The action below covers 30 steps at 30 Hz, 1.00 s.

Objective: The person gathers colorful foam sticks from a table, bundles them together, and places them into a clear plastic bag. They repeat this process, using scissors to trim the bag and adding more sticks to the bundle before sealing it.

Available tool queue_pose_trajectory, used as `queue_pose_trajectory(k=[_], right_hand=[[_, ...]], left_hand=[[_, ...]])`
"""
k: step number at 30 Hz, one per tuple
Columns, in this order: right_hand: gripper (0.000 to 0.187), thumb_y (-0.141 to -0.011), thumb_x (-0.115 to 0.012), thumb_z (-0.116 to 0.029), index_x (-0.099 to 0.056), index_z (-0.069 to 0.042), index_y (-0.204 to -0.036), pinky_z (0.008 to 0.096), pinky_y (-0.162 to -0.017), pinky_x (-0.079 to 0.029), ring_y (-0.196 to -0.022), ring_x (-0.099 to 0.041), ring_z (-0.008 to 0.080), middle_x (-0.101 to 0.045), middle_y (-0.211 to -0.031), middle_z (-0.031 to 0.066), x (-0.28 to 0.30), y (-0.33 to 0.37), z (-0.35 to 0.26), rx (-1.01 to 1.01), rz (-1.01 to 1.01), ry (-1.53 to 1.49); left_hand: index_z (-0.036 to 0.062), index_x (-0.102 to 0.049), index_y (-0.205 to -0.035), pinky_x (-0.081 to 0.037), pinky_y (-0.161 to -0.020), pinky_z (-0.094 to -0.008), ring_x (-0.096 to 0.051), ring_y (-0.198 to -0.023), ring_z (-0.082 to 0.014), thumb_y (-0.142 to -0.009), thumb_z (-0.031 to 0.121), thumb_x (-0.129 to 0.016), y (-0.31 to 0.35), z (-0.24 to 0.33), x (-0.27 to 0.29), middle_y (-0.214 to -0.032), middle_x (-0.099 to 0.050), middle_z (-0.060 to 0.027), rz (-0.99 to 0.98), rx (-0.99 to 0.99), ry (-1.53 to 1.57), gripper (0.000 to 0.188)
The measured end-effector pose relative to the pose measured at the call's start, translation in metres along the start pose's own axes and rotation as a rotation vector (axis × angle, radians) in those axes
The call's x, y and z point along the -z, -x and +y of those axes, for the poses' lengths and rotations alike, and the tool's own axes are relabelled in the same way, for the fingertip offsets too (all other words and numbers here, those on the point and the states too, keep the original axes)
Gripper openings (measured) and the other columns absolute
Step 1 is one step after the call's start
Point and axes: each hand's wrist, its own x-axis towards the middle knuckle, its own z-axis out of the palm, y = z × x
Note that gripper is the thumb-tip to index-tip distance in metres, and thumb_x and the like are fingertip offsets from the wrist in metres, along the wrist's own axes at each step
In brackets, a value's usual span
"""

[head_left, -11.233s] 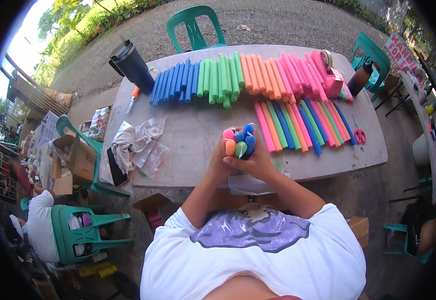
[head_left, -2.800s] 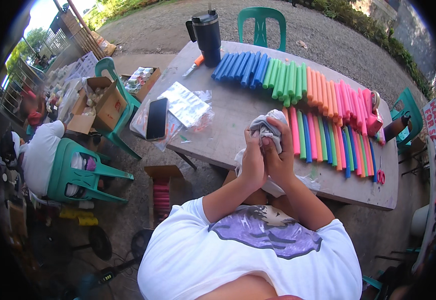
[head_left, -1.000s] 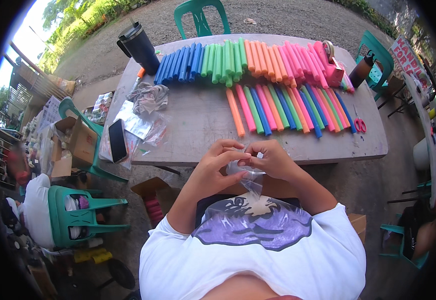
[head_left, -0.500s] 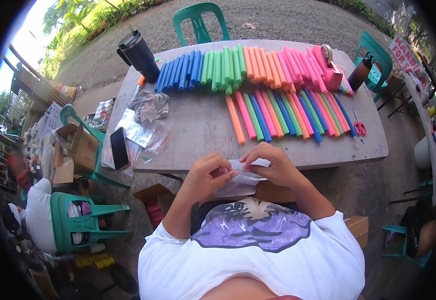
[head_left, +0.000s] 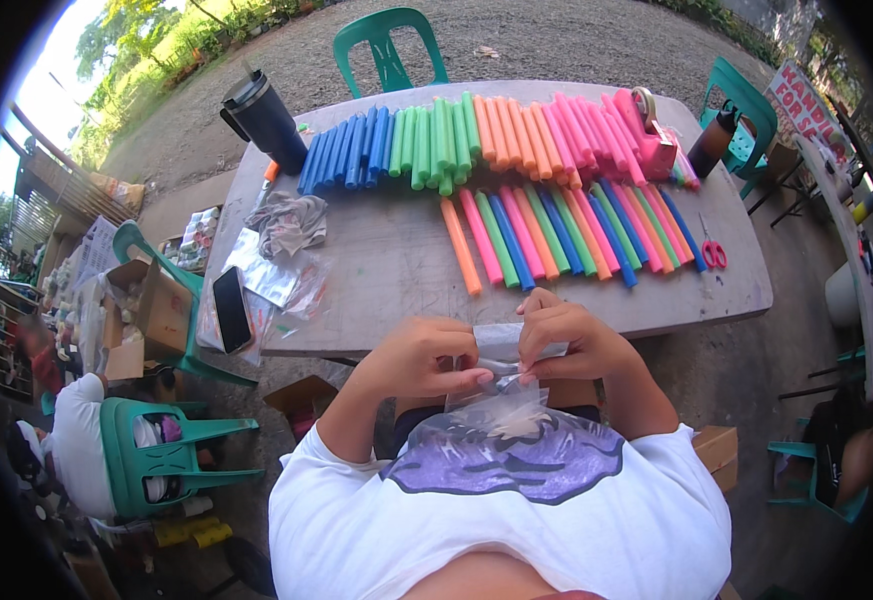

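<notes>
Between my two hands, over my lap at the table's near edge, is a clear plastic bag. My left hand pinches its left side with thumb and fingers. On the right side my right hand pinches the same bag near its upper part. Just beyond my hands lies a row of candles in orange, pink, green and blue, side by side. Behind them, piles of blue candles, green candles, orange candles and pink candles are sorted by colour.
Left on the table are a phone, plastic bags, a grey rag and a dark tumbler. Toward the right are red-handled scissors, a pink tape dispenser and a dark bottle. Green chairs surround the table.
The bag has been raised and spread between my hands, its upper part now standing higher. My left hand has shifted slightly right, and my right hand has turned and moved a little down and right.
</notes>
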Motion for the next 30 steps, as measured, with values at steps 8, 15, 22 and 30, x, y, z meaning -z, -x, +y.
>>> queue_pose_trajectory(k=[8, 15, 22, 30], right_hand=[[0.033, -0.085, -0.071, -0.03, -0.069, -0.013, -0.113, 0.0423, -0.106, -0.029, -0.111, -0.054, 0.0235, -0.067, -0.118, 0.0053, -0.017, -0.018, 0.055, -0.264, 0.357, 0.644], [0.046, -0.087, -0.065, -0.034, -0.061, -0.01, -0.126, 0.0503, -0.113, -0.015, -0.123, -0.048, 0.0217, -0.055, -0.134, 0.0076, -0.067, -0.01, 0.065, -0.388, 0.238, 1.205], [0.043, -0.079, -0.07, -0.016, -0.061, -0.009, -0.121, 0.0446, -0.098, -0.036, -0.104, -0.055, 0.0242, -0.06, -0.111, 0.0078, -0.071, -0.003, 0.049, -0.38, 0.328, 1.14], [0.04, -0.082, -0.066, -0.007, -0.058, -0.005, -0.121, 0.0373, -0.079, -0.049, -0.09, -0.058, 0.0278, -0.06, -0.101, 0.0113, -0.048, -0.004, 0.055, -0.387, 0.319, 1.069]], left_hand=[[0.0075, -0.063, -0.073, -0.039, -0.053, -0.034, -0.052, -0.06, -0.022, -0.078, 0.017, -0.077, 0.009, 0.004, 0.008, -0.067, -0.05, -0.0047, 0.169, 0.124, -0.286, 0.018], [0.0102, -0.062, -0.073, -0.042, -0.056, -0.0366, -0.054, -0.063, -0.0249, -0.078, 0.022, -0.076, 0.009, -0.005, 0.012, -0.068, -0.05, -0.0053, 0.183, 0.184, -0.57, 0.02], [0.0116, -0.064, -0.077, -0.044, -0.059, -0.0373, -0.057, -0.069, -0.024, -0.079, 0.026, -0.076, 0.006, -0.015, 0.0, -0.073, -0.051, -0.0049, 0.123, 0.202, -0.615, 0.019], [0.0099, -0.064, -0.079, -0.043, -0.06, -0.0381, -0.054, -0.069, -0.0255, -0.08, 0.026, -0.076, 0.006, -0.012, 0.004, -0.073, -0.048, -0.0069, 0.149, 0.2, -0.571, 0.02]])
